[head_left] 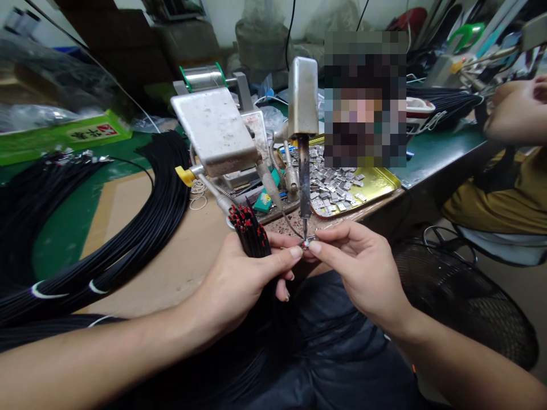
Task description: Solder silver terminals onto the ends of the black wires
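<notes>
Under the tip of an upright soldering iron (304,176), a small metal piece (306,244) sits between the two hands. The right hand (363,262) pinches it between thumb and forefinger. The left hand (252,270) clasps a bundle of black wires (255,239) with red ends, its thumb reaching the metal piece; whether those fingers pinch a single wire I cannot tell. Just behind stands a yellow tray (387,179) of loose metal plates (335,185). Farther left, a large coil (164,188) lies on the green surface (128,149), beyond which rests a green box (68,136).
</notes>
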`<state>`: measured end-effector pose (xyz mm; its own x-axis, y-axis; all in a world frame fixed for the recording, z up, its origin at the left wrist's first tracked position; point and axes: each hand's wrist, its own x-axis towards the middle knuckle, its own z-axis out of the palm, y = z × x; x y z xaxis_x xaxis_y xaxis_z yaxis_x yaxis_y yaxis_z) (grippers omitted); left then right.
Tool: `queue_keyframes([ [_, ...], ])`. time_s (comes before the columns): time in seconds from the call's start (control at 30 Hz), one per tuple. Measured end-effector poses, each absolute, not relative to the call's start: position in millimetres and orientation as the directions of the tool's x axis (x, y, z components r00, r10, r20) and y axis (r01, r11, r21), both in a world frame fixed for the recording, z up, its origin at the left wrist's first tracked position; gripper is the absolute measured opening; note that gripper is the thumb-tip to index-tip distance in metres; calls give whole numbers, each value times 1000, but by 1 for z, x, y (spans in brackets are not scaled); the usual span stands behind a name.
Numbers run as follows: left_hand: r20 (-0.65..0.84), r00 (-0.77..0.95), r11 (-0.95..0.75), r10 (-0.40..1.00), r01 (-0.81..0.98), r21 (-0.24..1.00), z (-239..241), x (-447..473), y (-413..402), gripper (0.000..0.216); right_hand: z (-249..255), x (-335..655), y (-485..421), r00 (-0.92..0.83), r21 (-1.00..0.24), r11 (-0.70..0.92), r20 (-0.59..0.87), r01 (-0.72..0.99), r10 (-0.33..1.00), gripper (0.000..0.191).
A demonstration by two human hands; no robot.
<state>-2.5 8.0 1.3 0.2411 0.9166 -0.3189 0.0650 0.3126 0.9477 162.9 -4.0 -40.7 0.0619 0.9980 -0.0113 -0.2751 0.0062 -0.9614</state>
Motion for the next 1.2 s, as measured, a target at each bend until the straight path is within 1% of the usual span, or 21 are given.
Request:
queue_keyframes([
  [0.17, -315, 239, 308, 918, 67, 949, -1, -3, 9, 20, -40, 162, -4, 82, -970, 26, 6, -243, 997, 17],
  [0.4, -346, 226, 336, 910, 81, 938, -2, -2, 8, 22, -39, 162, -5, 73, -973, 3, -15, -232, 997, 18],
  [0.63, -352, 237, 338, 905, 98, 936, -1, -3, 7, 22, -39, 164, -5, 54, -990, 49, 42, -132, 998, 15],
  [0.8, -417, 312, 387, 853, 155, 909, 0, -1, 6, 27, -29, 176, 0, -59, -999, 16, 19, -35, 998, 17],
  [0.9, -430, 348, 369, 833, 228, 901, 3, 1, 3, 27, -17, 197, 9, -291, -998, -47, -57, 42, 955, 15],
  [0.93, -431, 347, 362, 833, 247, 899, 4, 2, 2, 27, -14, 206, 13, -344, -995, -48, -74, 84, 936, 14],
  [0.97, -431, 343, 356, 835, 260, 897, 4, 2, 1, 27, -12, 215, 19, -336, -991, -19, -64, 136, 940, 13],
  [1.0, -432, 341, 355, 834, 267, 896, 5, 2, 0, 27, -13, 224, 26, -245, -977, 44, -9, 209, 970, 13],
  [1.03, -430, 350, 351, 832, 268, 897, 5, 2, 0, 28, -15, 232, 34, -103, -943, 125, 98, 308, 990, 12],
  [1.07, -425, 367, 344, 827, 268, 900, 4, 2, -1, 28, -18, 240, 42, 59, -885, 187, 233, 425, 971, 11],
  [1.1, -419, 393, 334, 818, 269, 903, 4, 2, -1, 29, -23, 246, 50, 152, -815, 188, 318, 547, 936, 10],
  [1.17, -406, 461, 307, 789, 275, 911, 3, 1, -2, 29, -32, 255, 64, 188, -684, 151, 395, 714, 899, 10],
  [1.2, -401, 499, 293, 768, 283, 913, 3, 1, -2, 28, -36, 257, 70, 181, -636, 125, 394, 762, 901, 11],
])
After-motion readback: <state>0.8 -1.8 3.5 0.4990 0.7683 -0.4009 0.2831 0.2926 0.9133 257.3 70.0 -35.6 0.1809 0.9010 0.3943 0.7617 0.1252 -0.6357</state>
